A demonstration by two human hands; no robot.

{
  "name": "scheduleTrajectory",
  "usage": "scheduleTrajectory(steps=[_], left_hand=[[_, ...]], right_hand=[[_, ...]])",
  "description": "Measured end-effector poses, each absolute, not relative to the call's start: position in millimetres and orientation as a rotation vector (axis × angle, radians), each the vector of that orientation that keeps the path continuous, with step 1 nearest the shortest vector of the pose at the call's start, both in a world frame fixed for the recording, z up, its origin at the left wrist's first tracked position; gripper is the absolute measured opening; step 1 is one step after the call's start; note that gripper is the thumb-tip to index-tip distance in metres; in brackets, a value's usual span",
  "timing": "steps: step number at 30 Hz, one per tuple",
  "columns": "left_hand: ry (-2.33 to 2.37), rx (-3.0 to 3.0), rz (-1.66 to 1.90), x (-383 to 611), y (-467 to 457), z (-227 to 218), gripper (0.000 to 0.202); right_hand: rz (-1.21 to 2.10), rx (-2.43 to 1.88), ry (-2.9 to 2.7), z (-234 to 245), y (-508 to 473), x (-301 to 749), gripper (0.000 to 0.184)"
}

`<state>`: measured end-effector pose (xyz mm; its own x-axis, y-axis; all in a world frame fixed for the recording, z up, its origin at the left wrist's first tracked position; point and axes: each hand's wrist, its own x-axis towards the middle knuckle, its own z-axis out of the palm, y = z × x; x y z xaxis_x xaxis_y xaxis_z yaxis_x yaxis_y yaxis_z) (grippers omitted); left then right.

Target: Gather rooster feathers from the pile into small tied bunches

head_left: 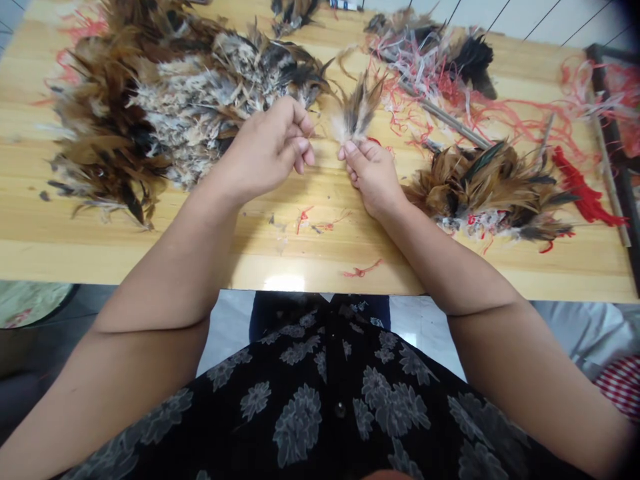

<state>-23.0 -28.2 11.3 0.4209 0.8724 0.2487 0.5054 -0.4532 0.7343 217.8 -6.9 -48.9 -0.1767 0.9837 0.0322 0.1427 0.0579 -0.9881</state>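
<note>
My right hand (374, 172) is closed, pinching the pale base of a small bunch of feathers (357, 110) between thumb and fingers, with the dark and brown tips pointing up and away. To its left, my left hand (277, 143) is held above the table with its fingers curled in and thumb pressed against them. Whatever it may hold is too small to make out. Beyond and left of that hand spreads a big heap of feathers (185, 120), brown and black around a fluffy whitish middle.
A pile of brown feathers (490, 187) lies right of my hands beside a red bundle of strands (585, 187). Behind are a thin rod (455, 123), tangled pink and white strands (425, 60) and a dark frame (615, 140). Red scraps (363, 270) lie near the wooden table's (300, 267) front edge.
</note>
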Motion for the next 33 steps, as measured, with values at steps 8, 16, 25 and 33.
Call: scheduleTrajectory(steps=[8, 16, 25, 33], left_hand=[[1.211, 2.240, 0.814, -22.8, -27.6, 10.1, 0.036], [1.190, 2.275, 0.865, -24.3, -20.1, -0.9, 0.021], [1.100, 2.055, 1.060, -32.7, 14.9, -40.2, 0.010], [1.096, 2.065, 1.153, -27.8, 5.7, -38.3, 0.017]], right_hand=[[1.204, -1.205, -1.495, -54.3, -7.9, 217.2, 0.060], [1.216, -1.173, -1.603, -55.9, -7.6, 216.7, 0.055], [1.307, -1.147, -1.677, -39.9, -11.8, 216.7, 0.053], [1.354, -1.068, -1.695, -46.7, -8.2, 219.7, 0.054]])
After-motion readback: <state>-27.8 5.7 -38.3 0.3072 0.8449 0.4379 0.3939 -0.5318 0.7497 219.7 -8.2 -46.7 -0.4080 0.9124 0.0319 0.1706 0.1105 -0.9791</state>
